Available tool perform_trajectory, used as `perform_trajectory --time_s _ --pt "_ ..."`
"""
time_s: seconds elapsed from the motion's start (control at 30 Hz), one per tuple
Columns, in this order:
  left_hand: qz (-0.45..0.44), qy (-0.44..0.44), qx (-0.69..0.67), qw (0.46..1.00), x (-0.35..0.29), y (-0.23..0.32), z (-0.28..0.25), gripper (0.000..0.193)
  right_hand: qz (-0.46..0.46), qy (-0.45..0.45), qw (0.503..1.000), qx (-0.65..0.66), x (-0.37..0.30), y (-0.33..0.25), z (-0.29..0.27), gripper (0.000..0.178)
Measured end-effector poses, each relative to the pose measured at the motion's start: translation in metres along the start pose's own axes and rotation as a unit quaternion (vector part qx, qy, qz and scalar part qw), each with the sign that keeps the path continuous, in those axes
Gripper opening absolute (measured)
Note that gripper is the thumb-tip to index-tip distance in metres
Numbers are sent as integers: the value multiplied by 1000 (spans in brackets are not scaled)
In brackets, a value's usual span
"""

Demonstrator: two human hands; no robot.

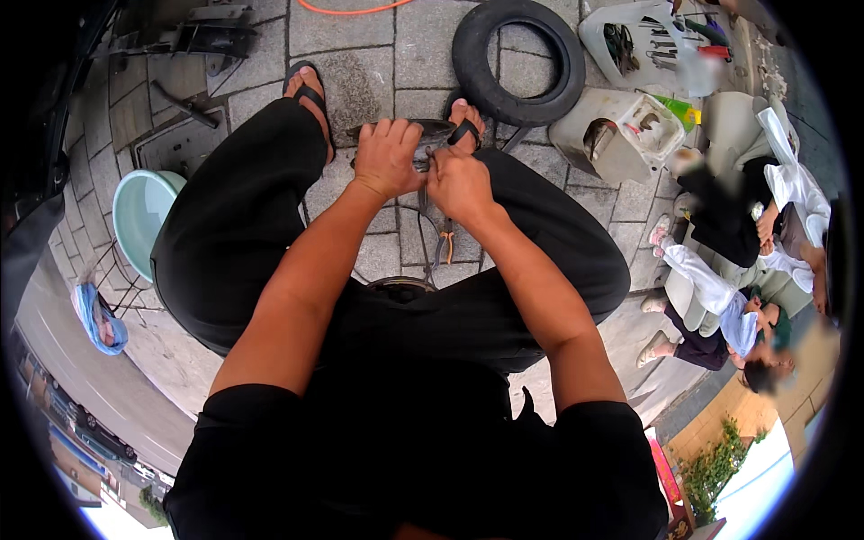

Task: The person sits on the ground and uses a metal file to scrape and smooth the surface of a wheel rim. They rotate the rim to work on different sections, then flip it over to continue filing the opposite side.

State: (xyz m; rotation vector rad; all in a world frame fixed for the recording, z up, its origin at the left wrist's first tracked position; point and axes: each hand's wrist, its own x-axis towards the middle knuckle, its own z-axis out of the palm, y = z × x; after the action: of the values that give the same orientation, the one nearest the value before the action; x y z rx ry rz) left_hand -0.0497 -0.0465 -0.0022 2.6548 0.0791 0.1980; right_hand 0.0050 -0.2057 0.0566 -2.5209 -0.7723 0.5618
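Head view: we find the left hand (387, 160) and right hand (459, 184) together at a dark curved piece (438, 126) low over the paving (369, 247), between the sandalled feet, with fingers bent and nearly closed; their undersides are hidden, so we cannot tell what is firmly gripped. In our judgement, a slip under uneven pull could pinch the fingers or drive the piece into the bare toes (462, 111). We further note orange-handled pliers (445, 245) just bodyward of the right hand, liable to be knocked.
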Motion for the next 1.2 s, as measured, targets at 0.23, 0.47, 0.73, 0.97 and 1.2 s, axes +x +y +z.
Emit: perform_trajectory --time_s 0.23,0.47,0.73,0.97,1.2 --pt "-19 -8 2 1000 -9 3 4 60 -34 -4 999 10 -2 10 2 15" --pt "-19 -21 -7 1000 -5 2 -1 68 -27 -69 995 60 14 23 -15 19" --pt "-14 -14 -14 1000 -8 2 1 74 -5 -141 987 77 25 24 -30 23" --pt "-16 -14 -11 1000 -6 1 2 73 -24 -146 987 57 32 30 -24 22" --pt "-6 -22 -4 1000 -1 -2 -5 73 -15 -151 985 85 38 30 -25 22"
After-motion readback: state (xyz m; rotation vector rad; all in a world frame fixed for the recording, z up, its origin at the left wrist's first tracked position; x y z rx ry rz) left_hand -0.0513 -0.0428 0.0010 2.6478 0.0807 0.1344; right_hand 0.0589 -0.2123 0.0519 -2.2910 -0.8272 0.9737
